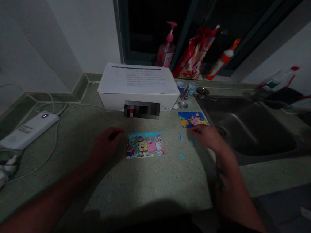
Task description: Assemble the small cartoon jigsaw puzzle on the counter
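Note:
A small cartoon jigsaw puzzle (147, 147) lies flat on the counter, its picture crowded with characters. Just left of it is my left hand (108, 141), fingers curled and thumb against them, with no object showing. My right hand (207, 135) is closed in a pinch at the lower edge of a blue cartoon picture card (184, 118); whatever is between its fingertips is too small or hidden to tell. Between the puzzle and my right hand lie loose blue puzzle pieces, one piece (182, 156) nearest me and another piece (180, 136) farther back.
A white box (139, 82) with a printed sheet stands behind the puzzle, beside small tins (189, 91). To the right is a steel sink (253, 126). White power banks (30, 130) and cables lie left. A pump bottle (165, 53) and red bag (196, 54) stand by the window.

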`<state>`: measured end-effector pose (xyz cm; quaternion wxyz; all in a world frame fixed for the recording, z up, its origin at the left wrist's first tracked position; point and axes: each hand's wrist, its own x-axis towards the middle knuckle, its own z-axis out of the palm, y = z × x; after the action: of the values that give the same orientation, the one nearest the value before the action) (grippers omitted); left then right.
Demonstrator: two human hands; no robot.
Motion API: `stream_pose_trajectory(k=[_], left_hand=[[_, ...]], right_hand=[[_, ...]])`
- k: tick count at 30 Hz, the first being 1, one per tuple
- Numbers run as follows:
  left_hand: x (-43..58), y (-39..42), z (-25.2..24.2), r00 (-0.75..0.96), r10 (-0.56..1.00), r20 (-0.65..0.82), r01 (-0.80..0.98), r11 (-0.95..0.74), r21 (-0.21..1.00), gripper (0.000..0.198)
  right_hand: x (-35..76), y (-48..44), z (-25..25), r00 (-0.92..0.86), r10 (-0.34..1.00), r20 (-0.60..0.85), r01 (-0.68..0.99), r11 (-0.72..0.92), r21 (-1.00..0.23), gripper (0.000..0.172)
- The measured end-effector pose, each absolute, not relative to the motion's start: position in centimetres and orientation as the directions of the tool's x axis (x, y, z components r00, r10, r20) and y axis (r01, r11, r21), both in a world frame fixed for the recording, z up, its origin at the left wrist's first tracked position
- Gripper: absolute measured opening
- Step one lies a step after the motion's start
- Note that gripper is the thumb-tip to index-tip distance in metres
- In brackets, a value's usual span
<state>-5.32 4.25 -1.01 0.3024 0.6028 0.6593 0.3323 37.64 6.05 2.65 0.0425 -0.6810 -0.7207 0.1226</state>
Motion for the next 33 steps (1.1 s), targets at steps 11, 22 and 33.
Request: stream_pose_trajectory(k=[11,22,33], left_hand=[[-5.3,4.2,-0.8,-0.090,0.996,-0.006,0.598,0.059,0.799,0.035],[-5.3,4.2,-0.7,-0.096,0.995,-0.007,0.580,0.062,0.812,0.030],[-5.0,4.0,-0.6,-0.082,0.997,0.013,0.571,0.036,0.820,0.028]], right_hand=[[37.3,5.7,2.6,-0.164,0.941,-0.295,0.946,0.065,-0.318,0.015],[39.7,5.1,3.3,-0.150,0.930,-0.335,0.953,0.046,-0.299,0.011],[38.6,5.2,2.7,-0.146,0.927,-0.346,0.947,0.029,-0.321,0.012]])
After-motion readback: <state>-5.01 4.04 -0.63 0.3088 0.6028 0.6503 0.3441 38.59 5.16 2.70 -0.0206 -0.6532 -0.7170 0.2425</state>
